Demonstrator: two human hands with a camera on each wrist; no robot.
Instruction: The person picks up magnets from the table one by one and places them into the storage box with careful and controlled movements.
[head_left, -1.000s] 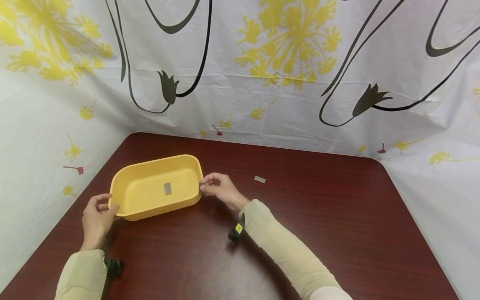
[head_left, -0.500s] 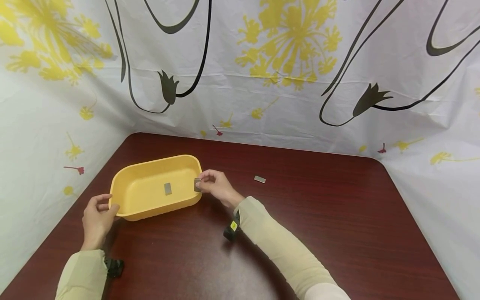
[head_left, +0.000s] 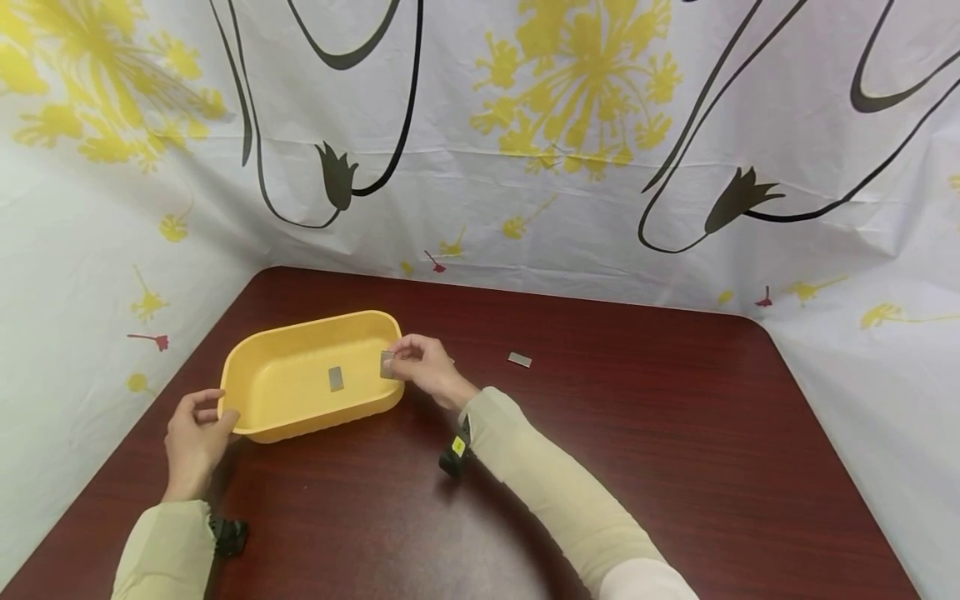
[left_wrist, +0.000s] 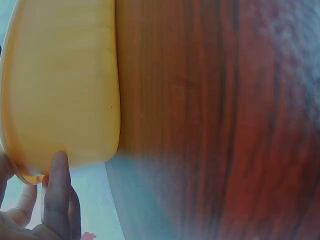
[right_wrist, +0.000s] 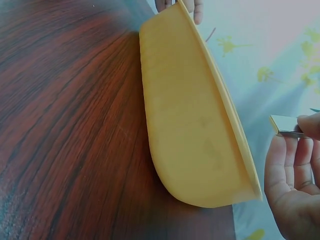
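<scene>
Small metal plate [head_left: 387,364] pinched above yellow tub's [head_left: 292,383] rim

The right hand [head_left: 429,367] holds the plate between thumb and fingers, parted only by its thickness. Left of those fingers, a second metal plate [head_left: 335,379] lies inside the tub; right of them, a third metal plate [head_left: 519,360] rests on the worktop [head_left: 637,433]. The left hand [head_left: 197,442] grips the tub's opposite end.
</scene>
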